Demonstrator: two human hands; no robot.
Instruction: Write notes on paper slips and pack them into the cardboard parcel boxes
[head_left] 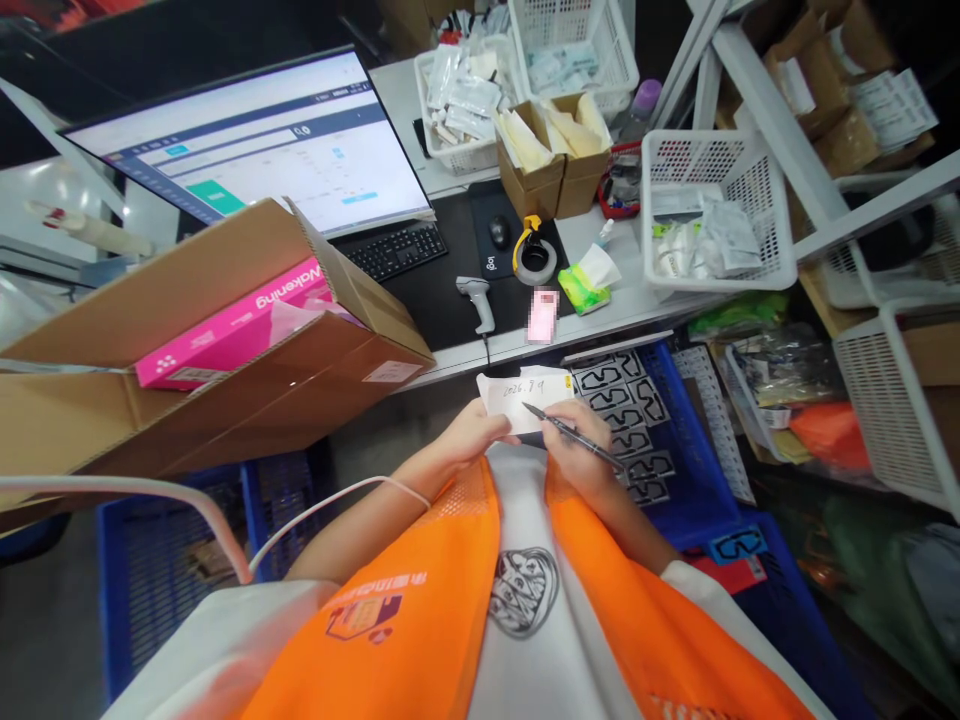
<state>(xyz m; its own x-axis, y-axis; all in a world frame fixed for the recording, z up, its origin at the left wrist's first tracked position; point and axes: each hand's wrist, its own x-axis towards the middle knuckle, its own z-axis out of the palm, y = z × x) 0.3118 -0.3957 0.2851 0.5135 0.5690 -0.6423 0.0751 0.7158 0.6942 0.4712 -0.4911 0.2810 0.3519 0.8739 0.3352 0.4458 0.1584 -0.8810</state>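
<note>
In front of my chest is a small white notepad bearing a handwritten line that looks like a date. My left hand grips its left side, thumb pressed on the front. A dark pen is pinched in my right hand, which also rests against the pad's right edge. The pen slants to the upper left, with its tip over the paper below the writing. Whether the tip touches the sheet I cannot tell.
A large open carton holding a pink box stands at left. On the desk are a monitor, a barcode scanner, a tape roll and a tissue pack. White baskets and a blue crate are at right.
</note>
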